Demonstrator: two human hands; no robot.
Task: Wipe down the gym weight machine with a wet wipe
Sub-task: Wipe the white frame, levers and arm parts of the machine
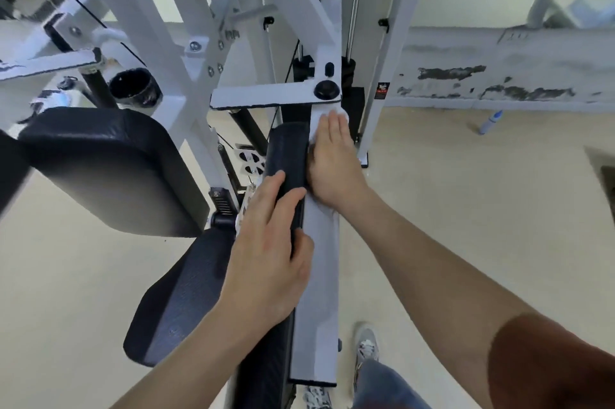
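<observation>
A white-framed weight machine fills the view, with a long white arm bar (317,292) running toward me and a narrow black pad (288,155) along its left side. My right hand (332,162) lies flat on the bar's far part, fingers straight, pressing a white wet wipe (344,115) that shows past the fingertips and at the wrist. My left hand (269,252) grips the near end of the black pad, fingers over its top and thumb on the right side.
A large black back pad (109,169) and a black seat (179,295) lie to the left. White frame uprights (382,75) stand behind, with the weight stack. A spray bottle (491,122) lies on the beige floor by the scuffed wall. My shoes (366,345) stand beside the bar.
</observation>
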